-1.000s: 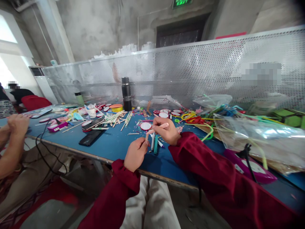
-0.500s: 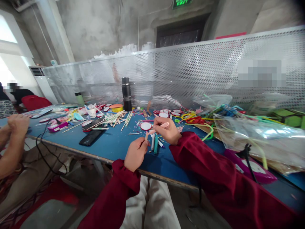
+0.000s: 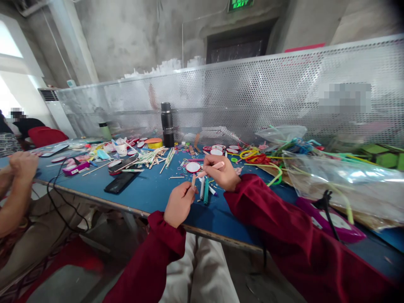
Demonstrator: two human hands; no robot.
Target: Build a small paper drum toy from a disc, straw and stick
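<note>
My left hand (image 3: 179, 203) is closed, pinching a small flat wooden stick (image 3: 193, 180) that points upward between thumb and finger. Closed around a pale pink pen (image 3: 219, 166), my right hand (image 3: 224, 173) is just above and to the right of it. The pen's tip is close to the stick's upper end; whether they touch I cannot tell. Under the hands lie a grey marker (image 3: 202, 189), a teal marker (image 3: 206, 192) and a white marker with a purple cap (image 3: 213, 190). A round white disc with a red rim (image 3: 192, 167) rests just behind them.
On the blue table (image 3: 151, 193) lie a black phone (image 3: 120, 182), a pile of sticks (image 3: 154, 156) and a purple packet (image 3: 334, 221). A black bottle (image 3: 167, 126) stands before the perforated metal screen (image 3: 236, 97). Plastic bags (image 3: 350, 176) spread rightward. Another person's hands (image 3: 23, 166) are at left.
</note>
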